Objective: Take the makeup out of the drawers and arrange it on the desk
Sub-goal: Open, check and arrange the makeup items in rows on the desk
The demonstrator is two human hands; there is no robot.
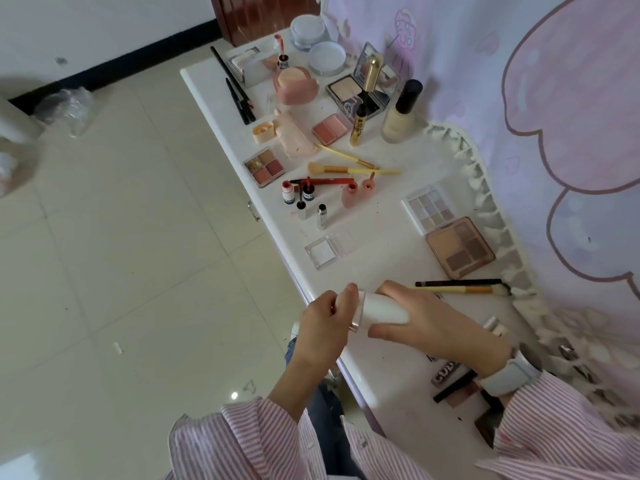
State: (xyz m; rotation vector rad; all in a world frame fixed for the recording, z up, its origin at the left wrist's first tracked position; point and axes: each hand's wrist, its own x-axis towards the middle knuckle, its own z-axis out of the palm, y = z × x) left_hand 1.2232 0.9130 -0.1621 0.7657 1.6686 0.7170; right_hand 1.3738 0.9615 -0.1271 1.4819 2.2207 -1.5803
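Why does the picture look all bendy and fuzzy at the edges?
Head view: the wide lens bends the desk edge and tilts the room; the lace trim at lower right is smeared by blur; a small glare spot shines on the floor tile; soft daylight, faint shadows; both hands, left and right, on the white bottle, look fairly sharp.

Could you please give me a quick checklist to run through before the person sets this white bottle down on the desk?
1. Right hand grips the white bottle body: ok.
2. Left hand pinches the bottle's cap end: ok.
3. Cap fully closed: cannot tell, fingers cover it.
4. Bare desk surface just beyond the hands, between the clear compact and the two brushes: ok.
5. Bottle clear of the brushes: ok, apart.
6. Drawers emptied: cannot tell, out of view.
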